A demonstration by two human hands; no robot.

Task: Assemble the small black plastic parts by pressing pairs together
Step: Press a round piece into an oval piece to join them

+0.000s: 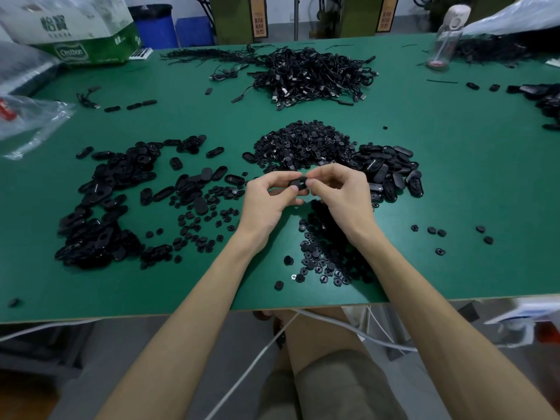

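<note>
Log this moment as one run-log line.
step: pressing a pair | left hand: pinches black part | right hand: pinches same black part | where: above green table, just before round-parts pile

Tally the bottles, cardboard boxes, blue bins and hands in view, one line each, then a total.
Bottle: 1
Cardboard box: 1
Blue bins: 2
Hands: 2, the left hand and the right hand, both pinching a small black part
Total: 6
</note>
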